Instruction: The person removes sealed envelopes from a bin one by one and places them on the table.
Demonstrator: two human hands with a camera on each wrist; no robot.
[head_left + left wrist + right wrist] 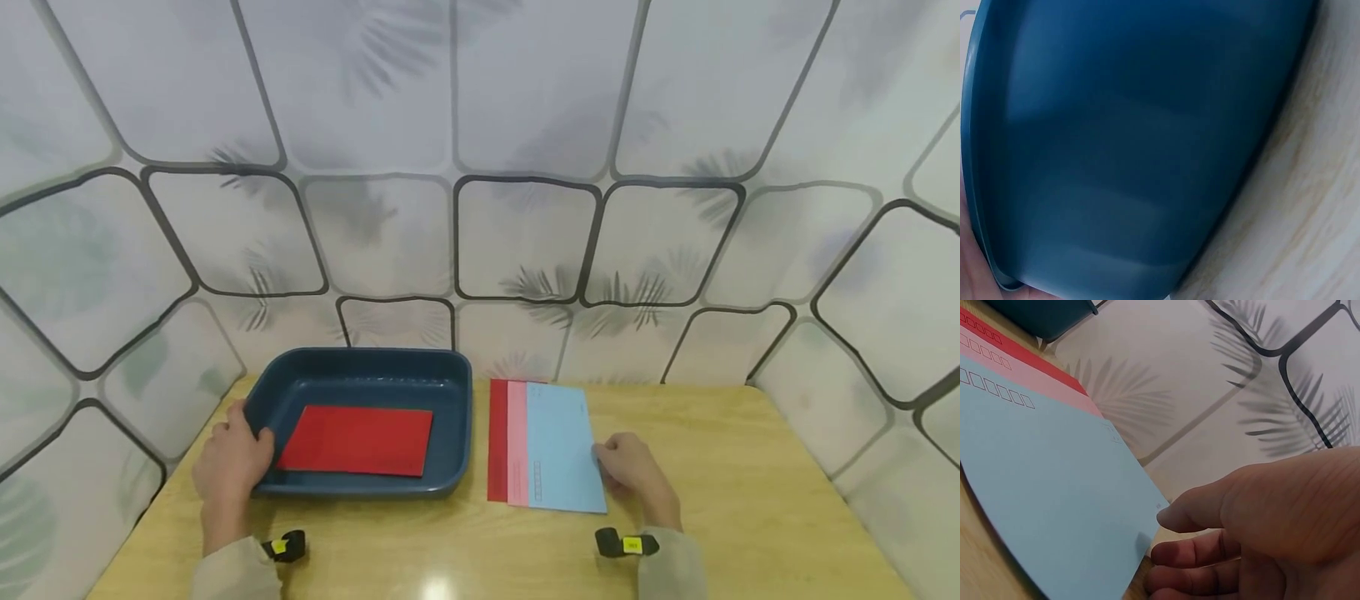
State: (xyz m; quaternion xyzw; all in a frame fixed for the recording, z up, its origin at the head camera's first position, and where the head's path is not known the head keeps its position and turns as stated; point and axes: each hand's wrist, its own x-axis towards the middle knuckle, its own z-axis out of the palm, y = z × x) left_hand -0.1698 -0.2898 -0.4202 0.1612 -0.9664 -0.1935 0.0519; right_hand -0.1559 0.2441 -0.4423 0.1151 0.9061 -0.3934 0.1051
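Observation:
At the left of the head view stands a dark blue tray [442,383], with a red envelope [360,440] lying flat on its floor. My left hand [234,454] grips the tray's left rim, thumb over the edge. Close up, the tray's outer wall [1135,144] fills the left wrist view. On the table to the right, a blue envelope [562,446] overlaps a pink envelope [517,442], which overlaps a red one [497,442]. My right hand [630,467] pinches the blue envelope's right edge, thumb [1191,509] on top and fingers curled beneath.
A pale wooden table [480,550] carries everything. Behind and to both sides hangs a patterned light curtain [525,242] with dark outlines and leaf prints. Black wrist bands with yellow labels show on both sleeves.

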